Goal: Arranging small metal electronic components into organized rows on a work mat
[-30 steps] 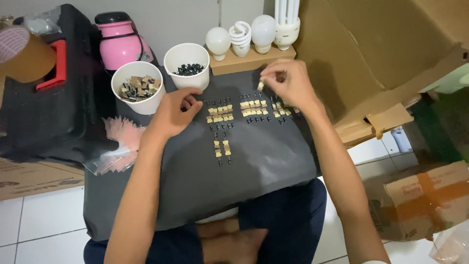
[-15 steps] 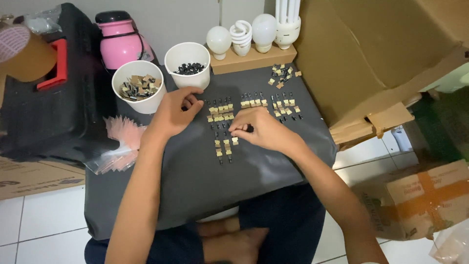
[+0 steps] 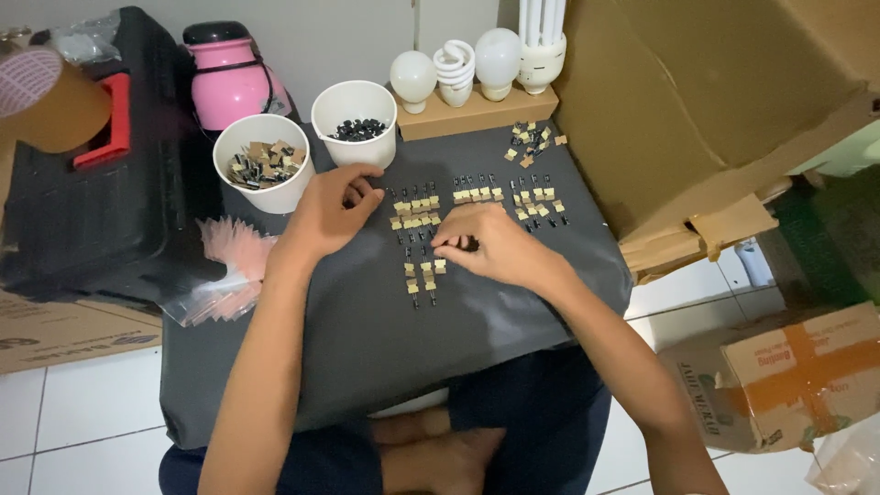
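A dark grey board (image 3: 367,348) lies across my lap. Rows of small black components on tan tape strips (image 3: 417,213) are laid out on it, with further groups to the right (image 3: 536,200) and a loose pile (image 3: 530,142) near the back. My right hand (image 3: 486,246) rests fingers-down on the board and pinches a small black component beside a short column of strips (image 3: 422,275). My left hand (image 3: 332,213) lies on the board with curled fingers, just left of the rows and below two white cups.
One white cup (image 3: 263,163) holds taped components, the other (image 3: 355,124) loose black ones. Behind stand a pink flask (image 3: 229,78), a black toolbox (image 3: 82,192) and light bulbs on a wooden block (image 3: 477,110). Cardboard boxes (image 3: 697,110) crowd the right; clear bags (image 3: 229,266) lie left.
My right hand came back from the loose pile at the far right to the middle of the board and settled lower near the short column. The left hand stayed put.
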